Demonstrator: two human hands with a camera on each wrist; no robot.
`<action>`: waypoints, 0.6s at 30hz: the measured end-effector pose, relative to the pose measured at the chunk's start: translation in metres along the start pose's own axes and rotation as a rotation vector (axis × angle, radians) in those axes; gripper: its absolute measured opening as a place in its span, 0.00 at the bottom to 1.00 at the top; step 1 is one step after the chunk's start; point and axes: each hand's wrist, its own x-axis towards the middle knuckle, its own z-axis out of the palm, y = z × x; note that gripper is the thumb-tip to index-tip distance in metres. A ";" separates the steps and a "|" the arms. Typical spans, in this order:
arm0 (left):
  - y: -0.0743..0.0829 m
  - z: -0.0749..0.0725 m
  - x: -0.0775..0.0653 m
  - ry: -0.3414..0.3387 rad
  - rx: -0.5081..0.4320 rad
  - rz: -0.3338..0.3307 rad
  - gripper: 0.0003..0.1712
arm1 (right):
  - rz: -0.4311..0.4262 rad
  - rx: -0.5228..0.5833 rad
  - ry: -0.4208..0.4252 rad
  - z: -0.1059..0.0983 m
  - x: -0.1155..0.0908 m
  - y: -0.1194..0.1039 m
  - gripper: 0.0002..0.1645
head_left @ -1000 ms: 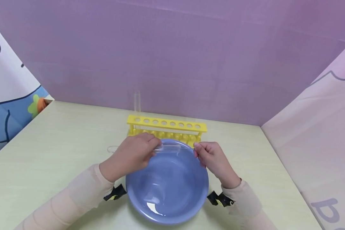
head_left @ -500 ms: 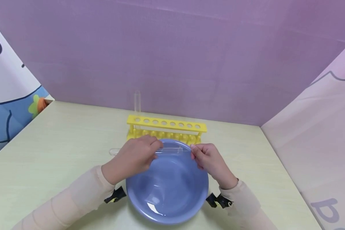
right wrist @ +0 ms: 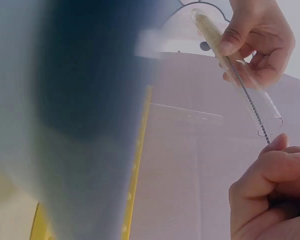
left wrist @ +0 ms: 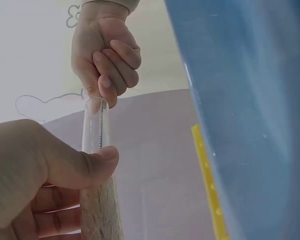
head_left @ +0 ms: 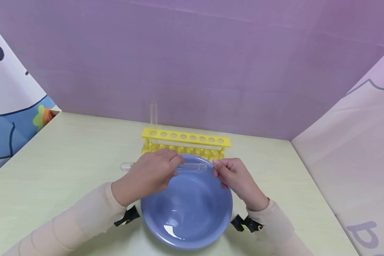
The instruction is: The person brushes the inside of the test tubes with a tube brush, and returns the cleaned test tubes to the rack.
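Over the far rim of the blue basin (head_left: 208,227), my left hand (head_left: 152,169) grips a clear test tube (head_left: 194,167) lying sideways, its rounded end pointing left. My right hand (head_left: 238,179) pinches a twisted wire (right wrist: 250,102) just outside the tube's mouth. That wire runs into the tube to a pale bristle brush (left wrist: 101,212), seen through the glass in the left wrist view. The wire's end is hidden in the right fist. In the right wrist view, the left thumb and fingers wrap round the tube near its middle.
Behind the basin stands a yellow test tube rack (head_left: 188,137), with another clear test tube (head_left: 153,113) upright at its left end. The purple backdrop (head_left: 198,64) rises behind the table (head_left: 83,149). Dark straps (head_left: 248,224) sit at both wrists.
The tube's mouth and my right hand have come closer together, with less wire showing between them. Both hands have shifted slightly; the basin and rack stay put.
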 end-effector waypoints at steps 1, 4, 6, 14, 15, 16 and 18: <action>0.000 -0.001 0.001 0.011 0.005 0.004 0.14 | -0.002 0.003 0.001 0.000 0.000 -0.001 0.26; 0.001 -0.005 0.003 0.034 0.020 0.007 0.14 | -0.008 0.021 0.000 -0.001 0.000 -0.003 0.26; 0.002 -0.006 0.005 0.042 0.028 0.006 0.14 | -0.005 0.036 0.000 0.000 0.001 -0.004 0.25; 0.006 -0.003 0.008 0.110 0.056 0.036 0.13 | 0.016 0.102 -0.029 0.001 0.002 -0.004 0.25; 0.006 -0.002 0.008 0.121 0.062 0.040 0.13 | 0.024 0.105 -0.031 0.001 0.002 -0.004 0.25; 0.006 -0.002 0.008 0.133 0.067 0.046 0.13 | 0.032 0.103 -0.029 0.001 0.002 -0.005 0.25; 0.007 -0.003 0.009 0.151 0.073 0.053 0.13 | 0.043 0.098 -0.026 0.000 0.003 -0.006 0.25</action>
